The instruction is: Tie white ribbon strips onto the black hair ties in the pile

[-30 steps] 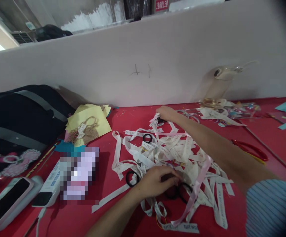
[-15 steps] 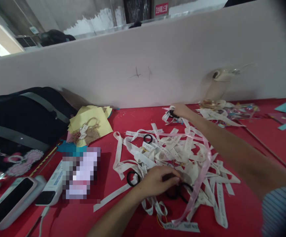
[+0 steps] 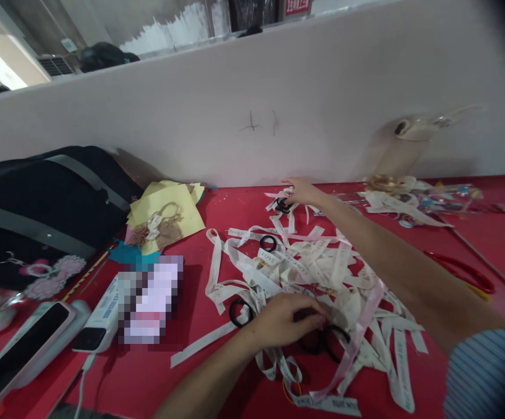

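My left hand [image 3: 288,319] lies on a heap of white printed ribbons [image 3: 287,267]. Its thumb and fingertips come together, and whatever they pinch is hidden. Just beside those fingertips are two black rings [image 3: 338,343], like hair ties. My right hand [image 3: 301,192] reaches to the far side of the table, fingers apart, one stretched leftward. Under it sits a small bunch of black hair ties [image 3: 283,204] with white ribbon. More black rings lie on the heap, one toward the back [image 3: 268,243] and one at its left [image 3: 241,313]. A pink ribbon [image 3: 361,326] crosses the heap's right part.
A pale partition [image 3: 217,128] closes off the table's back. Left stand a dark bag [image 3: 56,203], yellow sheets [image 3: 169,203] with twine, a phone [image 3: 21,349] and a power strip [image 3: 104,314]. A lidded cup [image 3: 403,151], packaged bits [image 3: 444,201] and red-handled pliers [image 3: 462,270] are right.
My right hand has loosened from the bunch of hair ties, its fingers now spread, and the bunch lies by the far edge. My left hand stays on the ribbons. The view has shifted slightly.
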The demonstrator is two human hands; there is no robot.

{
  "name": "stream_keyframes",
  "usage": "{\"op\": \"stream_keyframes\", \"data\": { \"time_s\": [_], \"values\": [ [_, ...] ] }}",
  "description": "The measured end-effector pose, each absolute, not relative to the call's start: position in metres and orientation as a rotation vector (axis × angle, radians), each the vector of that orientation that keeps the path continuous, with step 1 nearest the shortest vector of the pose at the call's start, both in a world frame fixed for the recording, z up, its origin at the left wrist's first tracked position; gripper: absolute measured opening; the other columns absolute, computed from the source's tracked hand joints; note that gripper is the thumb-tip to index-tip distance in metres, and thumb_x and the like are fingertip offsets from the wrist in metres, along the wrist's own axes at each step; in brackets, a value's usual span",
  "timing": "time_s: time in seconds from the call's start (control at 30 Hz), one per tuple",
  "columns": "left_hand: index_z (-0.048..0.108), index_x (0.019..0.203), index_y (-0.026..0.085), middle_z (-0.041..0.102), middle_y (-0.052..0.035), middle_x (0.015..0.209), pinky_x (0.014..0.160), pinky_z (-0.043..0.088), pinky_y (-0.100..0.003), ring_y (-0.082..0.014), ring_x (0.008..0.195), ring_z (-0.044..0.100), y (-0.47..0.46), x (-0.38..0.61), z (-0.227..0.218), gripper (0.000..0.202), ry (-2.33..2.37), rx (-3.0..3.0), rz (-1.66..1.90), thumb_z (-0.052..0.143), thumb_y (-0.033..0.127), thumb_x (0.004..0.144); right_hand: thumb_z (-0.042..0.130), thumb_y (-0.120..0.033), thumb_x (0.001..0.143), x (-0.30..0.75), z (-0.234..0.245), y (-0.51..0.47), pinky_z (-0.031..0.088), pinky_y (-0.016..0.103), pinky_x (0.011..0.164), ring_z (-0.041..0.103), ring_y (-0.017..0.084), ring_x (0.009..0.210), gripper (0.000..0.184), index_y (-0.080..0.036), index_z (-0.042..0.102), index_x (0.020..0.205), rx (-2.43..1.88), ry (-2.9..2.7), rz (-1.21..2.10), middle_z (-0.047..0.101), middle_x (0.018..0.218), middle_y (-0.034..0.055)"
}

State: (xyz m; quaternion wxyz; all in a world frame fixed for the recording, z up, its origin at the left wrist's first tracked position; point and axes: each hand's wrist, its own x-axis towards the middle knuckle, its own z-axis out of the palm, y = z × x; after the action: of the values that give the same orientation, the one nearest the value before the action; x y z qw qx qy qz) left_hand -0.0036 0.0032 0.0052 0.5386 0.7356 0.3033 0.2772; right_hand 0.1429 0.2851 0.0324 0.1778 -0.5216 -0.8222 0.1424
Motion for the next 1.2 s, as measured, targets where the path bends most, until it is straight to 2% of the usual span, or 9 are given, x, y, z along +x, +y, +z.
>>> {"op": "stream_keyframes", "data": {
  "time_s": [0.1,0.2,0.33,0.43,0.5,0.67,0.87,0.97,1.2],
  "values": [
    [0.066,0.095,0.014,0.069,-0.0068,0.089,0.079,0.044,-0.022,-0.0133,0.083,0.062,0.003,-0.003,0.004,0.022,0.713,1.747,0.681,0.05,0.026,0.088,0.073,-0.013,0.062,0.143,0.044,0.27,0.04,0.037,0.096,0.051,0.027,0.115,0.065,-0.011,0.053,0.123,-1.423,-2.275,0.337,0.054,0.127,0.0159],
    [0.066,0.095,0.014,0.069,-0.007,0.087,0.076,0.045,-0.021,-0.0132,0.08,0.062,0.002,-0.003,0.004,0.022,0.72,1.746,0.709,0.05,0.026,0.087,0.063,-0.017,0.075,0.146,0.054,0.225,0.037,0.04,0.099,0.051,0.025,0.115,0.043,-0.018,0.057,0.117,-1.337,-2.218,0.269,0.057,0.122,0.0109],
    [0.067,0.094,0.014,0.066,-0.0046,0.075,0.063,0.044,-0.019,-0.01,0.063,0.058,0.001,-0.006,0.006,0.025,0.781,1.687,0.756,0.049,0.029,0.088,0.052,-0.022,0.086,0.156,0.051,0.13,0.046,0.033,0.084,0.062,0.019,0.091,0.017,-0.022,0.064,0.098,-1.123,-2.107,0.33,0.068,0.096,0.0024],
    [0.066,0.096,0.014,0.058,0.0001,0.059,0.053,0.04,-0.018,-0.0084,0.051,0.051,0.003,-0.01,0.008,0.027,0.929,1.614,0.843,0.048,0.033,0.088,0.051,-0.022,0.087,0.171,0.036,0.065,0.047,0.031,0.08,0.062,0.018,0.087,0.017,-0.023,0.063,0.099,-1.212,-2.109,0.384,0.068,0.094,0.0019],
    [0.067,0.093,0.015,0.059,-0.0008,0.065,0.057,0.04,-0.019,-0.0095,0.058,0.052,0.005,-0.013,0.009,0.026,1.044,1.621,0.941,0.05,0.034,0.087,0.05,-0.022,0.088,0.181,0.023,0.038,0.047,0.033,0.081,0.06,0.02,0.093,0.019,-0.024,0.062,0.103,-1.262,-2.161,0.401,0.066,0.098,0.0032],
    [0.065,0.098,0.017,0.054,0.0016,0.061,0.056,0.039,-0.02,-0.0099,0.055,0.049,0.01,-0.017,0.008,0.026,1.13,1.565,1.028,0.049,0.034,0.088,0.056,-0.032,0.087,0.189,0.005,0.014,0.046,0.039,0.086,0.055,0.024,0.1,0.031,-0.023,0.056,0.117,-1.248,-2.245,0.375,0.062,0.105,0.008],
    [0.064,0.098,0.017,0.055,0.0019,0.063,0.054,0.039,-0.02,-0.0092,0.053,0.047,0.006,-0.015,0.008,0.024,1.174,1.528,1.137,0.05,0.033,0.087,0.062,-0.037,0.082,0.163,-0.002,0.005,0.045,0.044,0.089,0.049,0.027,0.107,0.04,-0.02,0.056,0.118,-1.106,-2.377,0.317,0.058,0.113,0.0105],
    [0.065,0.099,0.017,0.059,0.0006,0.068,0.059,0.042,-0.021,-0.01,0.058,0.051,0.005,-0.014,0.01,0.025,1.18,1.634,1.08,0.048,0.033,0.088,0.058,-0.024,0.085,0.157,-0.013,0.003,0.045,0.043,0.09,0.048,0.025,0.106,0.02,-0.025,0.064,0.104,-1.03,-2.473,0.313,0.062,0.105,0.0067],
    [0.065,0.098,0.018,0.069,-0.0042,0.091,0.08,0.045,-0.026,-0.0147,0.082,0.061,0.006,-0.011,0.005,0.024,1.107,1.912,1.015,0.046,0.03,0.089,0.058,-0.022,0.085,0.156,-0.022,0.004,0.046,0.043,0.087,0.051,0.025,0.1,0.018,-0.023,0.064,0.103,-1.033,-2.385,0.383,0.064,0.102,0.0072]
  ]
}}
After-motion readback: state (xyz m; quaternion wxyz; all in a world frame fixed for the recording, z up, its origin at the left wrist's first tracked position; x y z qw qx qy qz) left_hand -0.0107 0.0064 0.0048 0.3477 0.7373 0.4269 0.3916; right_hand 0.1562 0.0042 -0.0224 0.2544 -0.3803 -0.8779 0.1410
